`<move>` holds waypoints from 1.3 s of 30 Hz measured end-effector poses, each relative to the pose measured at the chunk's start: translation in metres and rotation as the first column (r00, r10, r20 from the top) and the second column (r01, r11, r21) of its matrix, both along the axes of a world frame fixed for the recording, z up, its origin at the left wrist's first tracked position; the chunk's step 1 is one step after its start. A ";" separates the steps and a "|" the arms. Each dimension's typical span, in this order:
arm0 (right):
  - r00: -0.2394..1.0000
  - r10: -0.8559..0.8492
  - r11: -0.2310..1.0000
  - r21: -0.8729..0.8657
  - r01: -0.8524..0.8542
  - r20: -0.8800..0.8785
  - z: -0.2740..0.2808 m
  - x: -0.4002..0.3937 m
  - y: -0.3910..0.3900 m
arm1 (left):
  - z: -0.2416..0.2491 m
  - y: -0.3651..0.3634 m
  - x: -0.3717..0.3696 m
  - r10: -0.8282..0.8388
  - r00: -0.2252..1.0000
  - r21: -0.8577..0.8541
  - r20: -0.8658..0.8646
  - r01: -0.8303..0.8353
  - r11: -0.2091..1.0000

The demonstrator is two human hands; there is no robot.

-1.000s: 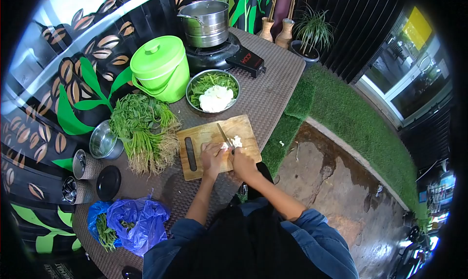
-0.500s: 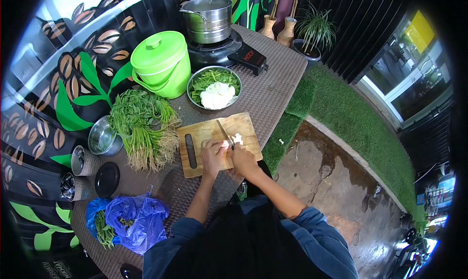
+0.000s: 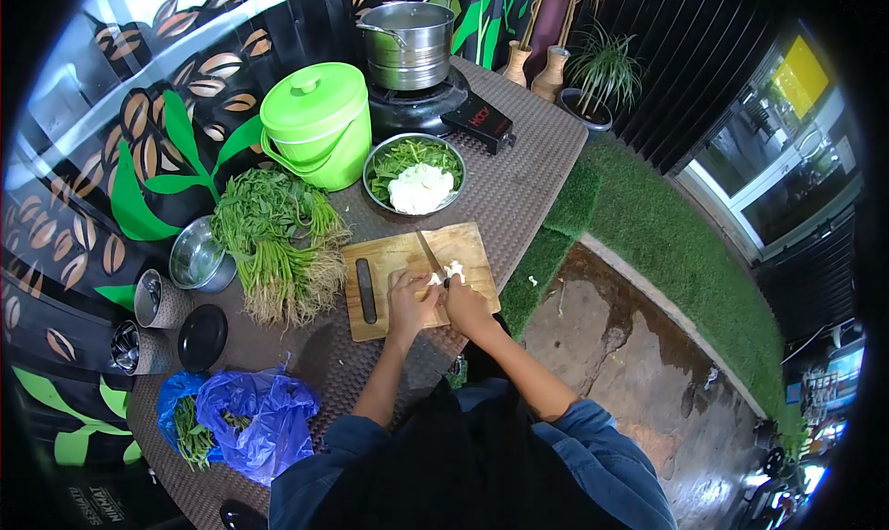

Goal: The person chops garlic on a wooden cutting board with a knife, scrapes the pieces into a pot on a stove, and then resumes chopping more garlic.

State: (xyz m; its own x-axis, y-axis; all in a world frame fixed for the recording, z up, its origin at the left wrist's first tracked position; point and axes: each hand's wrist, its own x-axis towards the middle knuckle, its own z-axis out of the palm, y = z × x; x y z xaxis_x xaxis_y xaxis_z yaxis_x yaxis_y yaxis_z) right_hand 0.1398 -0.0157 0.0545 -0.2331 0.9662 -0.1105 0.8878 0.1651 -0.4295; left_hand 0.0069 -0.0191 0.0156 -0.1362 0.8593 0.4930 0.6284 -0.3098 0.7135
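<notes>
My right hand (image 3: 469,309) is closed around the handle of a knife (image 3: 429,254), its blade pointing away from me across a wooden cutting board (image 3: 394,254). Beside it, my left hand (image 3: 407,306) has its fingers bent together on a small white piece (image 3: 435,278), close to the blade. White chopped bits (image 3: 455,270) lie on the board just right of the knife. Beyond the board stands a metal bowl (image 3: 370,184) with cut greens (image 3: 400,160) and a white mass (image 3: 421,189) on top, of a kind too indistinct to name.
Left of the board lies a heap of rooted leafy greens (image 3: 278,243). Behind are a lidded green bucket (image 3: 319,127) and a pot (image 3: 405,53) on a black stove (image 3: 417,107). An empty-looking metal bowl (image 3: 199,257), black lid (image 3: 202,337) and blue plastic bag (image 3: 269,419) sit leftward.
The view has shifted slightly, so the table's things sit a little lower and to the right. Both hands stay at the board, with the knife tilted much as before.
</notes>
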 end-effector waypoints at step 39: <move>0.990 -0.028 0.973 0.230 -0.005 0.138 -0.036 -0.017 0.002 | -0.004 0.000 -0.004 0.014 0.996 -0.028 0.083 -0.011 1.000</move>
